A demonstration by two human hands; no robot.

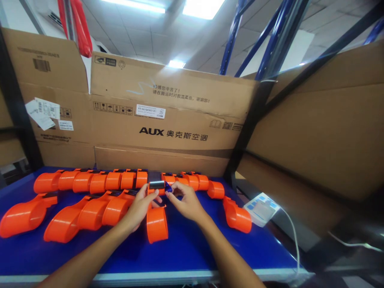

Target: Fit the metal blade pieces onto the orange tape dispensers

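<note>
An orange plastic handle-shaped part [157,222] lies on the blue table [186,248] in front of me, its round end toward me and a grey metal piece [156,181] at its far end. My left hand [140,206] grips the neck of this part from the left. My right hand [186,202] touches the far end from the right, with a small dark blue piece [168,187] pinched at its fingertips.
Rows of several more orange parts [90,181] lie across the table, with others at the left [22,216] and right [237,216]. Large cardboard boxes [168,120] wall off the back and right. A white device with a cable [261,208] sits at the table's right edge.
</note>
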